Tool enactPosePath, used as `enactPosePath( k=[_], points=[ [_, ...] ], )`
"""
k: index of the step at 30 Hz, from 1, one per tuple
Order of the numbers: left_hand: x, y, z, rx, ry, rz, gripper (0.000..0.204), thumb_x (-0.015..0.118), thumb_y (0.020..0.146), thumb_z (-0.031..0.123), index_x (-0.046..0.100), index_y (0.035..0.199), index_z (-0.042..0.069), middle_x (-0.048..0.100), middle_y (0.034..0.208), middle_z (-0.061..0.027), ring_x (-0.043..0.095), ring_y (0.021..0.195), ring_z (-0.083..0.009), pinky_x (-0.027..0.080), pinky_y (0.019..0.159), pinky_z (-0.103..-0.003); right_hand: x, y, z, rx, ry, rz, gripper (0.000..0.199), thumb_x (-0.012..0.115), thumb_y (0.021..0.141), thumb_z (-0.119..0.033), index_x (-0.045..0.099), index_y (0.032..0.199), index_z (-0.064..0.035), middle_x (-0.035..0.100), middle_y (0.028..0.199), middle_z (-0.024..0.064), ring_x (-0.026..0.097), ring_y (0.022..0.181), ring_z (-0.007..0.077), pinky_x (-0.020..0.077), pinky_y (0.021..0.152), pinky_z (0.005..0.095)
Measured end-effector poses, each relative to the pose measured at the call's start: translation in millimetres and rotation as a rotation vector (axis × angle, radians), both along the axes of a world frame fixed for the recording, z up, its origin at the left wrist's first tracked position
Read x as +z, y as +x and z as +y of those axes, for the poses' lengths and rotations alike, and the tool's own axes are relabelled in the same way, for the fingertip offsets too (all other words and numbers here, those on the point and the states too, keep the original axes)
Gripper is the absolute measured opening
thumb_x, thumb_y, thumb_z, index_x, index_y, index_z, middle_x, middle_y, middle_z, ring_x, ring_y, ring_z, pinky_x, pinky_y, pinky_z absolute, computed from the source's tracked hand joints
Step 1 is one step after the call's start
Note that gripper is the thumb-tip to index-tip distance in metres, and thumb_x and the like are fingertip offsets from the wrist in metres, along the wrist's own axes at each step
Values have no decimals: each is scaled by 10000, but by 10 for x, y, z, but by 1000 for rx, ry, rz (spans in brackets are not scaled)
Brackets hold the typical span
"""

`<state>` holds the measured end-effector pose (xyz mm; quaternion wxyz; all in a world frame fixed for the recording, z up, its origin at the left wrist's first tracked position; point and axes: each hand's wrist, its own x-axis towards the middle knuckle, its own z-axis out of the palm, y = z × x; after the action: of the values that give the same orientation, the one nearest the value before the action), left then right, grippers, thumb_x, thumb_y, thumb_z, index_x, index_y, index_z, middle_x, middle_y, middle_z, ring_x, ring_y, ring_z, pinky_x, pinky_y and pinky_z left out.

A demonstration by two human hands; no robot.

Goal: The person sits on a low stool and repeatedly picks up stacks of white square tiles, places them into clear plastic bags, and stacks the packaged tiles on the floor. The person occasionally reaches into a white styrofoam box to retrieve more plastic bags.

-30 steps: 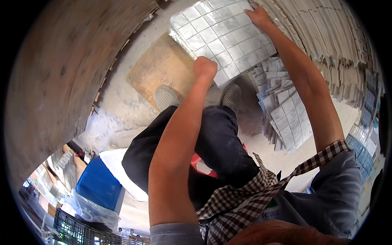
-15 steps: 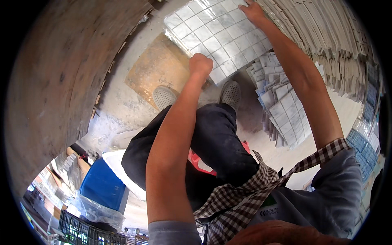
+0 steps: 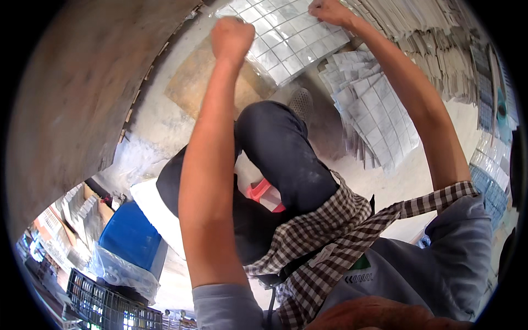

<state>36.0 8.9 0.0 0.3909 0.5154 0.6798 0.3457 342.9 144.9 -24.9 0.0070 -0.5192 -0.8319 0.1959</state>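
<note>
A stack of marble-look mosaic tile sheets [image 3: 291, 41], grey-white squares under glossy clear film, lies at the top middle on a brown board [image 3: 192, 82]. My left hand [image 3: 234, 39] is closed in a fist by the stack's left side, knuckles toward the camera; whatever it grips is hidden. At the far right edge of the tiles, my right hand [image 3: 330, 12] is closed, fingers curled down; what it holds cannot be made out. Fanned-out loose tile sheets [image 3: 379, 110] lean in a pile right of my knee.
Long rows of stacked tile sheets [image 3: 434, 49] line the right side. A large wooden panel [image 3: 82, 110] stands on the left. Lower left are a blue bin [image 3: 131, 236], a clear plastic bag [image 3: 124, 272] and a black crate [image 3: 110, 302]. A red stool [image 3: 263, 191] shows beneath me.
My left hand has moved up and left, away from the tiles' near corner. My right hand has shifted slightly left along the far edge. My left shoe is now out of sight.
</note>
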Motion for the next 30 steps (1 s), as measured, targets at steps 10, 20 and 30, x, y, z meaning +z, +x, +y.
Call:
enactPosePath(
  k=[10, 20, 30],
  points=[
    [758, -1356, -1993, 508, 348, -389, 340, 595, 953, 108, 601, 1204, -120, 697, 1052, -174, 712, 904, -238, 574, 809, -309, 942, -1324, -1616, 55, -167, 366, 325, 603, 901, -219, 684, 1083, 38, 697, 852, 118, 656, 807, 180, 514, 742, 324],
    [-2619, -1912, -5209, 898, -541, 68, 801, 758, 745, 257, 412, 1283, -224, 551, 1265, -350, 570, 1183, -410, 438, 1037, -398, 929, -2002, -2536, 397, -251, 185, 306, 554, 944, -183, 661, 1143, 22, 699, 985, 216, 669, 910, 370, 517, 840, 414],
    [-1765, -1264, -4100, 1162, -788, -743, 734, 796, 814, 225, 456, 1387, -84, 591, 1289, -181, 624, 1092, -266, 520, 903, -350, 818, -1776, -2343, 251, -271, 2, 302, 583, 928, -171, 647, 1134, 39, 683, 982, 249, 652, 938, 402, 509, 839, 440]
  ],
)
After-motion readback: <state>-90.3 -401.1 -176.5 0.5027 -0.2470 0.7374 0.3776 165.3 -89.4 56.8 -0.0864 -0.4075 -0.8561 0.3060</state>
